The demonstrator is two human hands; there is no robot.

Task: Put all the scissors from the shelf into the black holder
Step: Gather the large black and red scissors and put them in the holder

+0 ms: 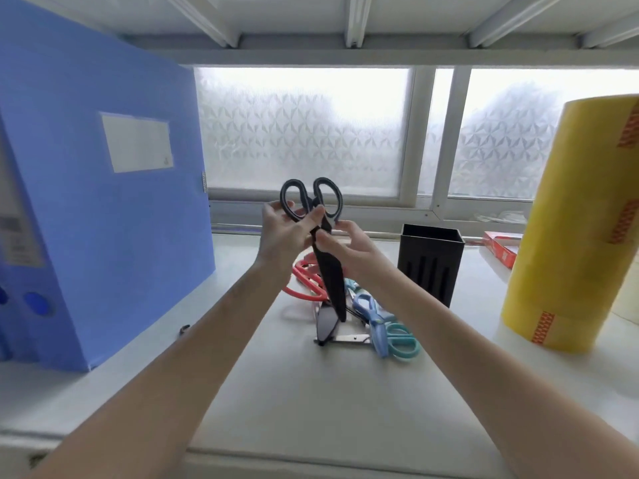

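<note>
Above the middle of the shelf (276, 392), we hold the black scissors (323, 243) upright, handles up, left hand (281, 233) and right hand (345, 247) with fingers closed around them. More scissors (377, 323) lie below; the black holder (430, 262) stands just right, toward the back edge.

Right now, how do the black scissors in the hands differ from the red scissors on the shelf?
The black scissors are held up in the air, while the red scissors lie flat on the shelf. The black scissors stand nearly upright, handles on top, with a black sheath over the blades; the red scissors show only their red handles, the rest being hidden. The left hand and right hand grip the black scissors; nothing touches the red scissors. Neither pair is in the black holder.
</note>
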